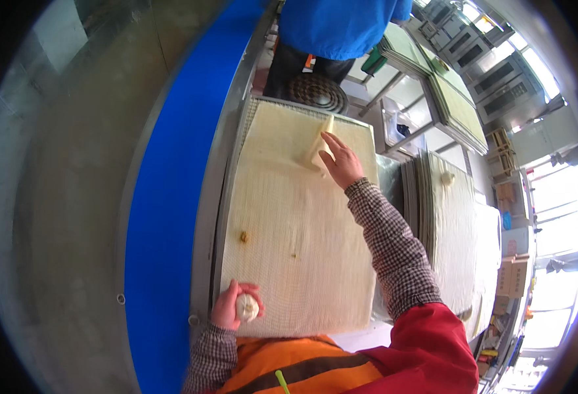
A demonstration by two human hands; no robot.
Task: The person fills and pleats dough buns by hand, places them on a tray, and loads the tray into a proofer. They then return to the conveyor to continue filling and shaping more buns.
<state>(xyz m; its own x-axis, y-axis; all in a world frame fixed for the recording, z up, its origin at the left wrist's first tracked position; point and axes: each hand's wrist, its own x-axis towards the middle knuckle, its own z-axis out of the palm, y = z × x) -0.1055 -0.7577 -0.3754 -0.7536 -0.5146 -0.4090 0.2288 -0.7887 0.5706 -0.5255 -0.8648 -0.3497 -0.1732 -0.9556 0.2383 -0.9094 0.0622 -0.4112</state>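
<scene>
My left hand [226, 308] curls round a round, pleated white bun [247, 307] at the near left corner of a tray. Pale cloth [302, 249] covers this tray, with a few small brown stains on it. Towards the far edge, the cloth rises in a pointed fold [320, 146]. Beside that fold is my right hand [343, 163], its fingers stretched out and the thumb apart, the fingertips at the cloth. I see nothing held in it.
A blue conveyor belt [164, 217] runs along the left of the tray. Stacked cloth-covered trays [450, 230] stand to the right, one bearing a bun [447, 178]. Ahead are a person in blue [335, 26], a round stool [318, 93] and a tray-topped rack [460, 108].
</scene>
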